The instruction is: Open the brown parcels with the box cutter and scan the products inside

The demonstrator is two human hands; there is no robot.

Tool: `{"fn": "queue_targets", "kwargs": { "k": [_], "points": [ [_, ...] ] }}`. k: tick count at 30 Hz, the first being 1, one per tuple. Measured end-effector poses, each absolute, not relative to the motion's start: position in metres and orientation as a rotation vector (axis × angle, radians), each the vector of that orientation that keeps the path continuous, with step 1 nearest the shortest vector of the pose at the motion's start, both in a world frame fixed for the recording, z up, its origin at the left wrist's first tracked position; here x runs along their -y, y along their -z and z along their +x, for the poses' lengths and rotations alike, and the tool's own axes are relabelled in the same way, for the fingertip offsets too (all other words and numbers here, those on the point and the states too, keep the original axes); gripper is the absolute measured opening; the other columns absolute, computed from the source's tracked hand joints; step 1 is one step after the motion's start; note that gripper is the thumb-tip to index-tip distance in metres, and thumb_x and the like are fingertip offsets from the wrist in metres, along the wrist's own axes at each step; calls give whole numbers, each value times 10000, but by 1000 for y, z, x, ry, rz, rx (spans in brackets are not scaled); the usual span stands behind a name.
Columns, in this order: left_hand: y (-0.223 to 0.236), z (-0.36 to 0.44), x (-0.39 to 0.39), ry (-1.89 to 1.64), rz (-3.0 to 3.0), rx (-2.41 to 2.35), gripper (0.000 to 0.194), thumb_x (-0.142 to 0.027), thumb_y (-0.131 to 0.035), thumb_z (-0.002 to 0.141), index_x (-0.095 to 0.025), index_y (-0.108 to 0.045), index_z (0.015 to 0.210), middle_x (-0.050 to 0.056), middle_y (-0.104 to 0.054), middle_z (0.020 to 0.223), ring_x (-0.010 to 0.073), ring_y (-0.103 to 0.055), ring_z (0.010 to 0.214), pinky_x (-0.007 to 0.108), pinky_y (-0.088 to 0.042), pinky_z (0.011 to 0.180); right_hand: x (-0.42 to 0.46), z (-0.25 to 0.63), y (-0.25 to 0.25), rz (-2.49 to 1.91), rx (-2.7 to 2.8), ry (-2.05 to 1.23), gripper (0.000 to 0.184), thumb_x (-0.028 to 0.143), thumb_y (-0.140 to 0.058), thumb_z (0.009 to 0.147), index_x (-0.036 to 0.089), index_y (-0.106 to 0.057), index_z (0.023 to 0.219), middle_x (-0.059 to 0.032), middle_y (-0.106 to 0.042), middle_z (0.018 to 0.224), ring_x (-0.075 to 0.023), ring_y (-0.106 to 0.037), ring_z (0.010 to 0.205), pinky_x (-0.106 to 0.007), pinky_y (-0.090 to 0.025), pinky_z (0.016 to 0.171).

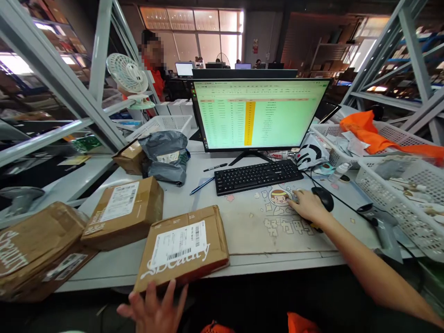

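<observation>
My left hand (156, 307) is at the near edge of a brown cardboard box (180, 245), fingers spread and slightly blurred; whether they touch it I cannot tell. The box lies at the table's front, bearing a white shipping label and white lettering. On the desk mat (243, 236), my right hand (307, 203) rests palm down with its fingers stretched to the left. Just right of it is a black computer mouse (323, 199). Something small, yellow and black, shows partly beneath this hand, too hidden to name. A black keyboard (258, 176) lies beyond it.
Two more cardboard boxes (123, 212) stand at left, with a grey plastic mailer (166, 157) behind. A monitor (260, 115) shows a spreadsheet. Pens (202, 185) lie left of the keyboard. White baskets (405, 199) and a barcode scanner (385, 226) are at right. A person stands beyond the fan (127, 74).
</observation>
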State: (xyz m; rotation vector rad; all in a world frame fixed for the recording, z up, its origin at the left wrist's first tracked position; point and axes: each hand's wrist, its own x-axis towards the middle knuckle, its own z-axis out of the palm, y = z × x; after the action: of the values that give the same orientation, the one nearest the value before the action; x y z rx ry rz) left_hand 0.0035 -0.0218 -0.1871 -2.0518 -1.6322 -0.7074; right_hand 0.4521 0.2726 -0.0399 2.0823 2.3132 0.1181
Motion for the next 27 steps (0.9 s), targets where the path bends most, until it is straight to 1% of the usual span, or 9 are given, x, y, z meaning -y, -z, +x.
{"fn": "queue_targets", "kwargs": {
  "k": [4, 7, 11, 14, 17, 21, 23, 25, 27],
  "points": [
    [168, -7, 9, 737, -2013, 1660, 1202, -142, -848, 742, -432, -113, 1648, 60, -53, 1731, 397, -18, 1596, 771, -70, 1247, -207, 493, 64, 2124, -2320, -162, 612, 517, -550, 971, 121, -562, 1437, -191, -621, 1304, -372, -589, 1164, -501, -482, 977],
    [158, -13, 3, 698, -1971, 1632, 1092, -187, -784, 844, -430, -88, 1649, 126, -232, 1686, 363, -219, 1570, 754, -112, 1236, -184, 507, 85, 2126, -2552, -265, 562, 467, -455, 995, 76, -594, 1374, -202, -636, 1222, -360, -591, 1120, -495, -497, 977],
    [145, -18, 0, 610, -2041, 1488, 1060, -202, -750, 879, -478, -62, 1637, 143, -496, 1487, 311, -493, 1385, 671, -262, 1205, -179, 511, 97, 2144, -2841, -281, 628, 474, -389, 1012, 10, -545, 1407, -245, -612, 1255, -366, -556, 1190, -523, -468, 1058],
    [126, -27, -1, 582, -2067, 1391, 1006, -252, -755, 878, -479, -124, 1628, 147, -539, 1416, 314, -558, 1292, 692, -234, 1203, -179, 513, 96, 2252, -2911, -114, 656, 487, -406, 1010, 36, -486, 1480, -228, -580, 1356, -348, -535, 1264, -514, -452, 1092],
    [92, -44, -5, 582, -2167, 1345, 920, -351, -748, 865, -448, -208, 1604, 171, -476, 1478, 351, -540, 1317, 718, -228, 1197, -177, 517, 94, 2381, -2898, 88, 677, 526, -451, 982, 77, -502, 1486, -204, -588, 1357, -330, -554, 1254, -484, -461, 1082],
    [35, -63, -23, 412, -2467, 1412, 895, -486, -731, 783, -302, -369, 1580, 204, -420, 1525, 402, -453, 1402, 689, -248, 1208, -175, 520, 93, 2593, -2788, 284, 749, 585, -479, 939, 105, -484, 1514, -192, -616, 1302, -334, -598, 1167, -501, -473, 1045],
    [12, -59, -39, 227, -2531, 1531, 933, -429, -728, 751, -252, -371, 1596, 219, -341, 1593, 417, -350, 1483, 666, -241, 1222, -175, 519, 92, 2651, -2776, 332, 770, 597, -483, 926, 105, -479, 1518, -189, -621, 1294, -333, -611, 1128, -509, -475, 1035],
    [-4, -48, -60, 86, -2504, 1674, 973, -317, -704, 744, -215, -309, 1628, 237, -225, 1659, 431, -237, 1543, 643, -238, 1230, -174, 517, 90, 2676, -2787, 346, 768, 596, -489, 915, 105, -494, 1507, -184, -633, 1269, -324, -623, 1082, -503, -488, 1008],
    [-14, -35, -84, -19, -2473, 1764, 981, -223, -669, 749, -199, -266, 1644, 244, -160, 1683, 451, -188, 1556, 632, -248, 1224, -173, 517, 89, 2697, -2807, 314, 756, 586, -501, 901, 100, -524, 1479, -181, -645, 1234, -320, -630, 1054, -500, -500, 983]
  ]
}}
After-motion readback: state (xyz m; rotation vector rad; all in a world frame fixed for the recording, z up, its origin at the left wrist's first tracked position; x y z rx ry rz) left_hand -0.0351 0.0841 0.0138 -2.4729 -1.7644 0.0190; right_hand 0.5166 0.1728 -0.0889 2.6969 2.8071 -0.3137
